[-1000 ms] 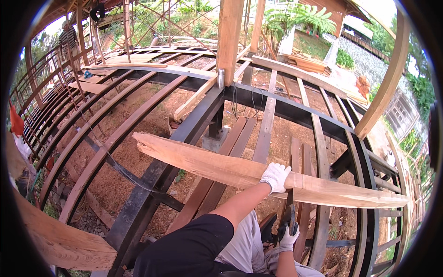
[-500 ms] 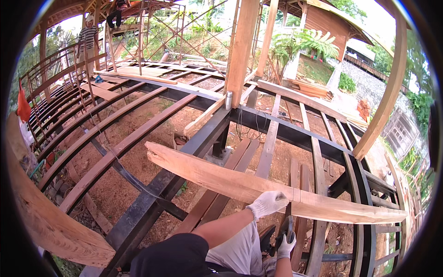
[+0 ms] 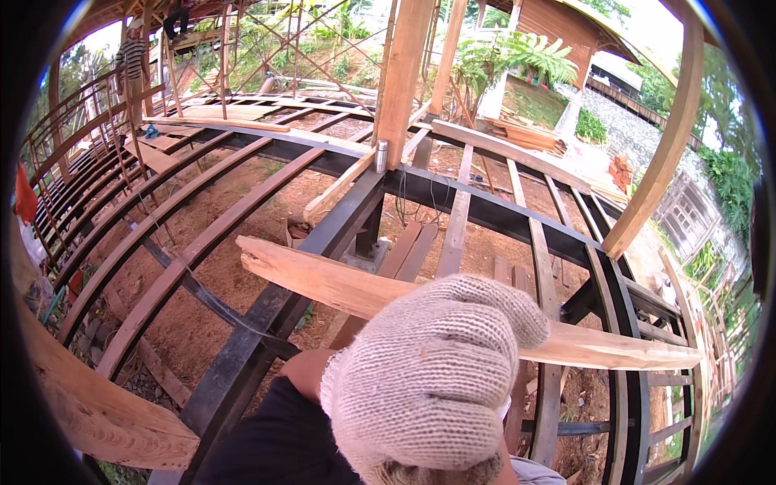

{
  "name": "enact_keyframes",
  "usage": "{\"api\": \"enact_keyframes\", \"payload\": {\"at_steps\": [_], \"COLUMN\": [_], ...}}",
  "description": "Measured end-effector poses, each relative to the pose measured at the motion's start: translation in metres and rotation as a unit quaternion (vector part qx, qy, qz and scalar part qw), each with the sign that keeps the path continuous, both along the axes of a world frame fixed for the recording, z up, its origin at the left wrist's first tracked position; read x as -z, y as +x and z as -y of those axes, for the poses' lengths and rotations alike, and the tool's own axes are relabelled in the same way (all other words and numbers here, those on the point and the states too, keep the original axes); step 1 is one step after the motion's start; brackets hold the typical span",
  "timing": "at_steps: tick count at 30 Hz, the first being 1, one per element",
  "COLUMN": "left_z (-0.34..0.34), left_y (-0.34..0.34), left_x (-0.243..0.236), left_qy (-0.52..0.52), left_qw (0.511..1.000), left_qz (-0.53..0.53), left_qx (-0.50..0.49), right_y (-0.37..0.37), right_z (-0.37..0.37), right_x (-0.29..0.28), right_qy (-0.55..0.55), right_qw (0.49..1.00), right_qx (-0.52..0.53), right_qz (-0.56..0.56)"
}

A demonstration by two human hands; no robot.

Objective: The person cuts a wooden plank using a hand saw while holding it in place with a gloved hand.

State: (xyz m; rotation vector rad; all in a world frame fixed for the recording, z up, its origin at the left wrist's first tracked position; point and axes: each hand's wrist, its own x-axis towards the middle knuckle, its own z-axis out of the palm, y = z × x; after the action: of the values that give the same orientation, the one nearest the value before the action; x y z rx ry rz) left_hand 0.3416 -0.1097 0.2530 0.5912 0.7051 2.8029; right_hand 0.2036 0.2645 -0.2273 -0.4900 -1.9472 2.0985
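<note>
My left hand, in a knitted white glove, is raised close to the camera and fills the lower middle, its fingers curled; what it holds, if anything, is hidden. Behind it a long, rough wooden plank lies across the dark steel beam and the joists, its middle hidden by the glove. My right hand and the dark tool it held earlier are hidden behind the glove; only a bit of my right forearm shows at the bottom edge.
Wooden joists on steel beams span the ground. An upright post with a metal cylinder stands beyond; another post leans at right. Two people are by the scaffolding at back left. A timber fills the lower left.
My left hand has left the plank and risen close to the camera, curled. It now covers my right hand and the dark tool. The plank still lies across the beams.
</note>
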Motion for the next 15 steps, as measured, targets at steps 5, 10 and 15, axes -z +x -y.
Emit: {"api": "enact_keyframes", "payload": {"at_steps": [5, 10, 15], "left_z": [0.0, -0.001, 0.007], "left_y": [-0.013, -0.024, -0.023], "left_x": [-0.008, -0.026, -0.033], "left_qy": [-0.158, -0.235, -0.278], "left_qw": [0.913, 0.763, 0.691], "left_qz": [-0.325, -0.513, -0.555], "left_qx": [-0.19, -0.316, -0.37], "right_y": [-0.003, -0.004, -0.008], "right_z": [-0.003, -0.011, 0.001], "right_x": [0.019, 0.022, 0.026], "right_qy": [0.138, 0.226, 0.272], "right_qw": [0.989, 0.971, 0.959], "right_qx": [0.044, 0.069, 0.08], "right_qz": [-0.024, -0.038, -0.026]}}
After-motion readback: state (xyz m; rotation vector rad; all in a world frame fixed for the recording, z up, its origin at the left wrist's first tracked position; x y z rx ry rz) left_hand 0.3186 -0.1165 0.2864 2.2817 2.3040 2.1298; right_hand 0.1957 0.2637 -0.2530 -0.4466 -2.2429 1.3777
